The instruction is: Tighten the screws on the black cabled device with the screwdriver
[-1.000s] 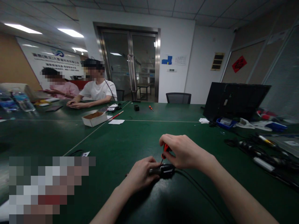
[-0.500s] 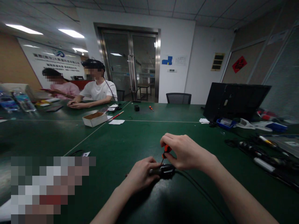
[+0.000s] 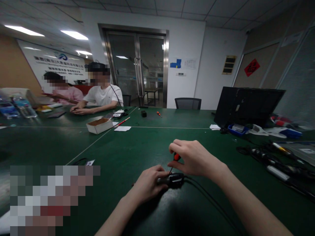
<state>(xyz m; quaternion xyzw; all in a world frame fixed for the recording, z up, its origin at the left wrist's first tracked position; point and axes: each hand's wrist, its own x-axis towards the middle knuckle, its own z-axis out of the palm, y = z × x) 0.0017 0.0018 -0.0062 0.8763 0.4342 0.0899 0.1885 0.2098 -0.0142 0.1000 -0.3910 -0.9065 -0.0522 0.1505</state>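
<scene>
On the green table (image 3: 147, 147), my left hand (image 3: 151, 180) is closed around the left end of a black device (image 3: 176, 180) with a dark cable (image 3: 209, 198) running off to the lower right. My right hand (image 3: 188, 157) grips the orange and black handle of a screwdriver (image 3: 176, 157) just above the device. The thin shaft points down to the device's upper left edge; whether the tip sits in a screw is too small to tell.
Beyond are an open box (image 3: 100, 126), paper, a small black block (image 3: 144, 113) and another screwdriver (image 3: 158, 113). A monitor (image 3: 248, 106), blue tray (image 3: 237, 129) and black tools stand right. Two people sit at the far left; bottles (image 3: 24, 106) stand before them.
The fingers of my right hand have shifted around the screwdriver handle, with the thumb now lying across its lower part. My left hand and the device have hardly moved.
</scene>
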